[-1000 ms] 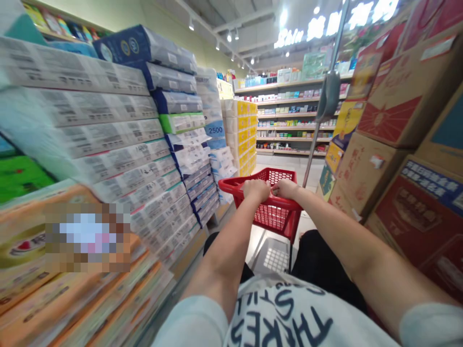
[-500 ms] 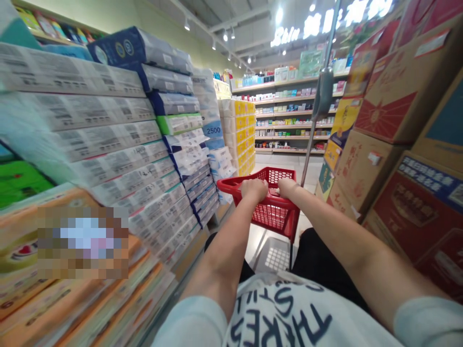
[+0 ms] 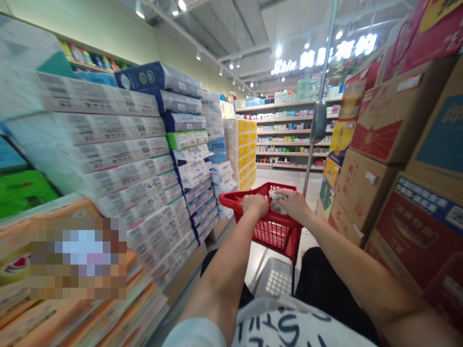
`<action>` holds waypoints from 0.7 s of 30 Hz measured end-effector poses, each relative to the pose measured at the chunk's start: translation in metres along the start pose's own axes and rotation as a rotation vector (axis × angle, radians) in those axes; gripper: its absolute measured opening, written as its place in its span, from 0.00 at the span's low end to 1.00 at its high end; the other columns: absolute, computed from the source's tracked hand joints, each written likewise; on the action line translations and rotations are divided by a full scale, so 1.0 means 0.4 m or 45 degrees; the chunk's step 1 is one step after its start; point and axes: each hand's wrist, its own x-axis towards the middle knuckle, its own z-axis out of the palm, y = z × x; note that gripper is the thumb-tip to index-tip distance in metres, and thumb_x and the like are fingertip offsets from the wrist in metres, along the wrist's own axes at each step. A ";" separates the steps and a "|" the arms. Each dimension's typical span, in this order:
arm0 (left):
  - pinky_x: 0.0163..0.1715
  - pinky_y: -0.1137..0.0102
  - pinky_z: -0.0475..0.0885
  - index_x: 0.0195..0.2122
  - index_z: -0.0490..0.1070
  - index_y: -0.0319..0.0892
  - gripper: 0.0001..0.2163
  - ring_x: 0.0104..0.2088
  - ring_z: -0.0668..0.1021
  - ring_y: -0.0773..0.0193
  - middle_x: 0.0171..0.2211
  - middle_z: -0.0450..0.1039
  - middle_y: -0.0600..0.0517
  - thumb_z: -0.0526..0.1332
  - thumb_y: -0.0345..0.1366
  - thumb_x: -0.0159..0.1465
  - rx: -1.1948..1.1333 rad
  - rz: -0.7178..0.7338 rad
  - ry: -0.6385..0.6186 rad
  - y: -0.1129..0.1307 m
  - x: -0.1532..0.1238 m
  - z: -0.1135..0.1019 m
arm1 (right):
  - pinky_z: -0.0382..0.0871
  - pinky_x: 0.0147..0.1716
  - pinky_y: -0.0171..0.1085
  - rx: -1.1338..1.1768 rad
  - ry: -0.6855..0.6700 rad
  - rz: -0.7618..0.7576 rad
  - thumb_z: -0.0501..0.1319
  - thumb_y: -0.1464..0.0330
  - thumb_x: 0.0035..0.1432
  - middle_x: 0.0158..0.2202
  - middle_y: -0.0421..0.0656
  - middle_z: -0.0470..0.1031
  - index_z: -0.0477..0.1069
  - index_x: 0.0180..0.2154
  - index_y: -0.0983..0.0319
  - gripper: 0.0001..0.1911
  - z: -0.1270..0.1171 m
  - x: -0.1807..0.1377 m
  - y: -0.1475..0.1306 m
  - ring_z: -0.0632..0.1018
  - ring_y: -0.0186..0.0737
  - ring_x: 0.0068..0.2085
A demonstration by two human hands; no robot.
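Left hand (image 3: 256,206) clenched on the near edge of a red plastic shopping cart with a perforated basket (image 3: 272,232), a little left of that edge's middle. Right hand (image 3: 297,206) grasping a crumpled whitish wad of soft material (image 3: 277,198), fingers curled over it, above the near edge toward the cart's right corner; cannot tell whether this hand also bears on the rim. Wad just beside the left hand; its material unclear, partly hidden by the fingers. Cart directly ahead of the person, a grey lower tray with a grid of holes (image 3: 267,282) beneath its near edge. Past the right far corner, a slim grey metal pole (image 3: 309,161) rises, slanted in view. Left of the cart: tall stack of white plastic-wrapped paper packs (image 3: 123,129), then a column of yellow-and-white packs (image 3: 246,150) farther along; orange packs (image 3: 68,315) nearest, partly blurred out. Right: brown and red cardboard cartons (image 3: 381,113), piled high. Beyond the aisle, long pale shelves of small boxed goods (image 3: 292,129), under a glowing white sign (image 3: 325,52).
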 end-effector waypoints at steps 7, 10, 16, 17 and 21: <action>0.45 0.63 0.67 0.39 0.77 0.37 0.26 0.43 0.77 0.54 0.40 0.78 0.41 0.40 0.43 0.67 0.009 -0.014 0.054 0.002 0.010 0.015 | 0.64 0.51 0.47 -0.358 0.042 -0.375 0.57 0.67 0.58 0.50 0.48 0.74 0.70 0.53 0.58 0.20 0.024 -0.144 -0.045 0.72 0.48 0.50; 0.45 0.63 0.67 0.38 0.78 0.36 0.26 0.43 0.77 0.54 0.40 0.78 0.41 0.40 0.43 0.67 0.016 -0.005 0.056 0.004 0.013 0.020 | 0.66 0.50 0.43 -0.260 0.027 -0.419 0.52 0.66 0.63 0.50 0.47 0.73 0.69 0.53 0.57 0.18 0.024 -0.153 -0.032 0.73 0.43 0.49; 0.45 0.62 0.67 0.39 0.78 0.38 0.26 0.43 0.78 0.54 0.39 0.78 0.41 0.40 0.43 0.67 0.019 -0.004 0.051 -0.001 0.014 0.017 | 0.68 0.52 0.43 -0.077 -0.008 -0.582 0.52 0.69 0.62 0.52 0.47 0.72 0.73 0.50 0.57 0.17 0.023 -0.147 0.015 0.73 0.42 0.51; 0.45 0.63 0.67 0.39 0.78 0.38 0.26 0.42 0.78 0.54 0.39 0.78 0.41 0.40 0.43 0.67 0.018 -0.008 0.048 -0.001 0.013 0.015 | 0.69 0.52 0.43 -0.067 -0.001 -0.589 0.52 0.69 0.61 0.51 0.46 0.73 0.74 0.48 0.57 0.17 0.022 -0.147 0.022 0.74 0.42 0.50; 0.46 0.61 0.67 0.39 0.78 0.38 0.26 0.42 0.78 0.54 0.40 0.78 0.42 0.41 0.44 0.66 0.011 0.012 0.036 0.001 0.009 0.006 | 0.72 0.49 0.40 0.014 0.008 -0.535 0.52 0.69 0.61 0.46 0.45 0.75 0.76 0.45 0.56 0.16 -0.003 -0.145 0.052 0.76 0.40 0.46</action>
